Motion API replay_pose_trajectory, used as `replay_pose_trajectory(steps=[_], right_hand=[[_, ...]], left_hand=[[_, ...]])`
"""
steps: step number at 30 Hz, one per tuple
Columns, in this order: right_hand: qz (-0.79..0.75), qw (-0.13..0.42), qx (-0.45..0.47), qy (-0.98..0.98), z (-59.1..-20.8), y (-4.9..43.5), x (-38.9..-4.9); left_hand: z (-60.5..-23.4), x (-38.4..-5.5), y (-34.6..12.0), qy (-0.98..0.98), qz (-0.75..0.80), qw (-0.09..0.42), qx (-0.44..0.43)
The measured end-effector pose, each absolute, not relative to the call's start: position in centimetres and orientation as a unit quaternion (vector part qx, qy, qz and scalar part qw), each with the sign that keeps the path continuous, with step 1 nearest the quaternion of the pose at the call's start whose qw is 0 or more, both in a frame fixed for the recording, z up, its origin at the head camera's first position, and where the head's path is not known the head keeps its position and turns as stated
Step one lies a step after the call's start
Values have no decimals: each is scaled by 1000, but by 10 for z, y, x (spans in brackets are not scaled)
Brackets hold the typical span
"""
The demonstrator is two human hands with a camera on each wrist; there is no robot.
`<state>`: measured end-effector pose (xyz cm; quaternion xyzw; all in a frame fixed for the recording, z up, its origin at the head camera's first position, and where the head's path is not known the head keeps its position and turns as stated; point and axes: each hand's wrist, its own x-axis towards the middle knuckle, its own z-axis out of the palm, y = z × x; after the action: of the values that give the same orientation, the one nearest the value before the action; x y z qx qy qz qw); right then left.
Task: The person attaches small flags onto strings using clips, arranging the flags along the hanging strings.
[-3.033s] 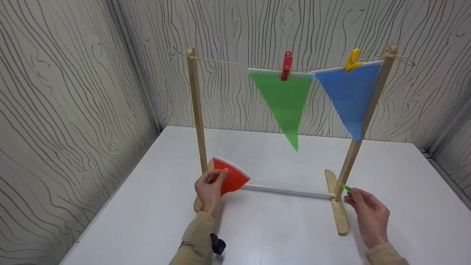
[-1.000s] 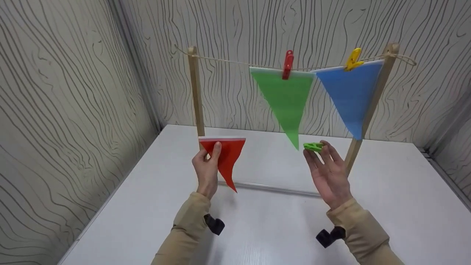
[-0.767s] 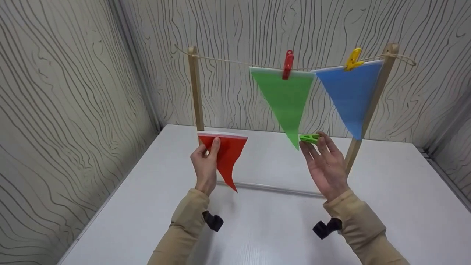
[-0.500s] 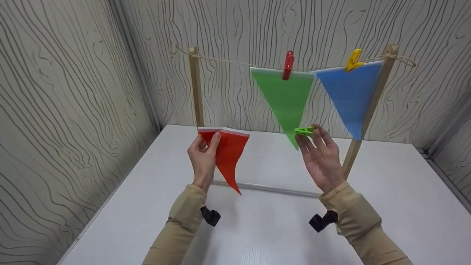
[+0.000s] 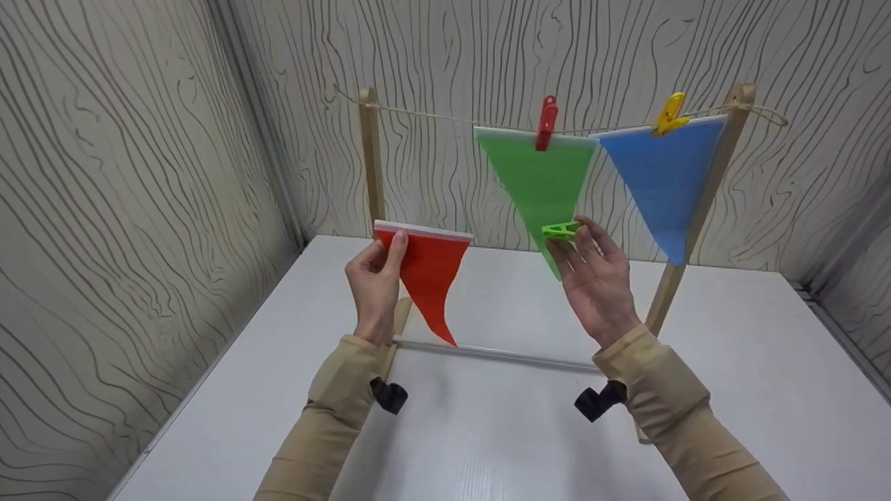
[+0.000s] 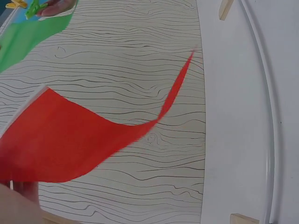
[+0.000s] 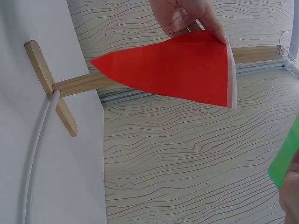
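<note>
My left hand (image 5: 377,282) pinches a red pennant (image 5: 433,268) near the left end of its white top edge, thumb in front; its tip hangs curled below. In my right hand (image 5: 597,289) a green clothespin (image 5: 561,230) is pinched between thumb and fingers, overlapping the lower part of a green pennant (image 5: 536,174) in the head view. That pennant hangs from a string (image 5: 431,115) under a red clothespin (image 5: 546,124). To its right a blue pennant (image 5: 672,174) hangs under a yellow clothespin (image 5: 669,115). The right wrist view shows the red pennant (image 7: 173,70) side-on.
Two wooden posts, a left post (image 5: 372,160) and a right post (image 5: 717,174), carry the string. A white rod (image 5: 515,356) joins their feet low over the white table (image 5: 501,431). Wood-patterned panels (image 5: 431,56) stand behind and at the sides.
Both hands have risen from near the table, the left lifting the red pennant toward the string. My right hand has moved left with the green clothespin, from beside the right post to the green pennant.
</note>
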<state>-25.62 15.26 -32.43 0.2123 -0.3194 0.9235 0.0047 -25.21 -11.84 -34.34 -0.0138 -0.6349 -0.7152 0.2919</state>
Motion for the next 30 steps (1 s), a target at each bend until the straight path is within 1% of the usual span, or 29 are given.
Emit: replay_pose_trajectory(steps=[6, 10, 13, 21, 30], right_hand=[[916, 23, 209, -343, -312, 141, -259], [911, 35, 201, -359, -304, 133, -261], [911, 38, 202, -358, -298, 129, -263], [909, 60, 200, -361, -279, 126, -270], [901, 73, 212, -373, -259, 112, -270]], left_hand=[[-336, -253, -122, -629, -710, 316, -19], [-329, -254, -124, -620, -716, 319, -34], [-324, -255, -125, -612, -725, 312, -41], [-305, -261, -122, -588, -760, 277, -19], [-289, -263, -123, -596, -745, 299, -19]])
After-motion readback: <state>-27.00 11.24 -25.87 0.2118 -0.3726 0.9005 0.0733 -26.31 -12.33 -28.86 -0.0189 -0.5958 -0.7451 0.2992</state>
